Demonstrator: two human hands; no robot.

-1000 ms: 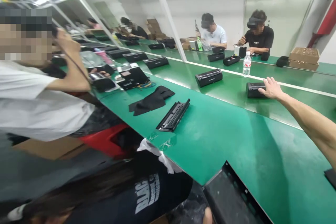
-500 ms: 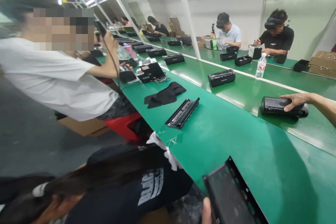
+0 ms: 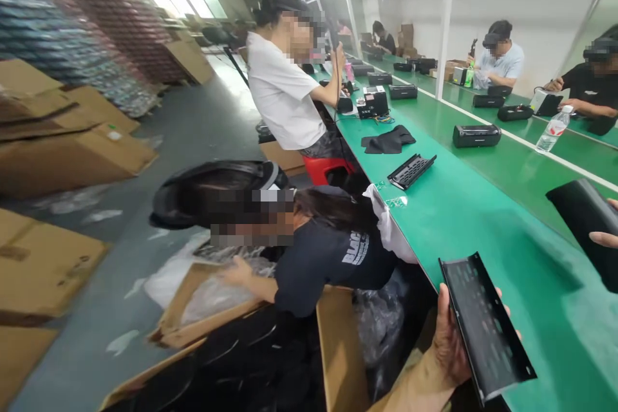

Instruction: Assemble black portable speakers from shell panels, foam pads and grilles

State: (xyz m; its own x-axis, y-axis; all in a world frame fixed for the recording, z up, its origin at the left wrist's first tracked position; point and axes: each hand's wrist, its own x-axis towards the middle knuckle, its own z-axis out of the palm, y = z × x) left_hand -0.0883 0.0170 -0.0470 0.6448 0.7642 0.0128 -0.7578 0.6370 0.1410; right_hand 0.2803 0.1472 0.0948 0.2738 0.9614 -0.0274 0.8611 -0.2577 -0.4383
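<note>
While the left hand [image 3: 451,347] grips a black slotted panel [image 3: 485,325] by its long edge, thumb on the near side and fingers wrapped behind, the panel sits tilted over the near edge of the green bench [image 3: 463,219]. Right hand [image 3: 606,238] is mostly out of frame at the right edge; only fingertips show, closed against a black device housing [image 3: 584,225] held just above the bench. Ahead of the left hand: a person in a dark shirt [image 3: 333,257] bends over an open cardboard box [image 3: 203,309]. Further along the bench, well apart from both hands: a second black panel [image 3: 411,170], black cloth [image 3: 389,140], another black housing [image 3: 476,135], water bottle [image 3: 553,131]. A person in a white shirt [image 3: 282,93] sits beyond.
</note>
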